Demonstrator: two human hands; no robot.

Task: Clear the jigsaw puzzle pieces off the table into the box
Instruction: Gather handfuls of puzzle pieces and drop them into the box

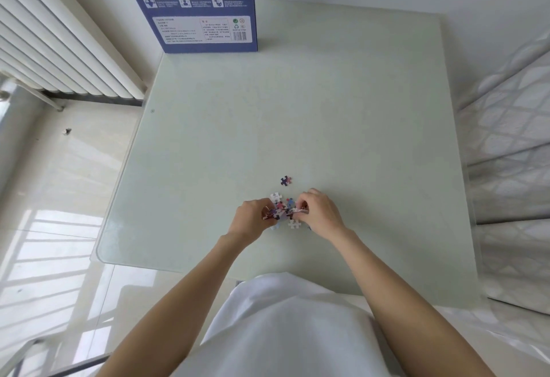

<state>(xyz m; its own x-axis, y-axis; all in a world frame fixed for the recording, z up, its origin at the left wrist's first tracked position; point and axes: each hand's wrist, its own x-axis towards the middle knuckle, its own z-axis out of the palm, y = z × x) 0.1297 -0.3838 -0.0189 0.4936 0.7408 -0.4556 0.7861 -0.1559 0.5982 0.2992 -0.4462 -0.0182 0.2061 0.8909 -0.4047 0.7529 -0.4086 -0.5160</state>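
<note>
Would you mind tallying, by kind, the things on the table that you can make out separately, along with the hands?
Hands: 2, the left hand and the right hand, both gripping one cluster
Joined piece clusters held: 1
Loose dark pieces lying apart: 1
White pieces showing: 2
Blue puzzle boxes: 1
Total: 7; pieces under the hands cannot be counted.

Both the left hand (253,217) and right hand (320,212) are pinching a cluster of puzzle pieces (282,212) just above the tabletop (327,108); one piece (285,180) is lying just beyond, and the blue box (193,4) is standing at the far edge.
</note>
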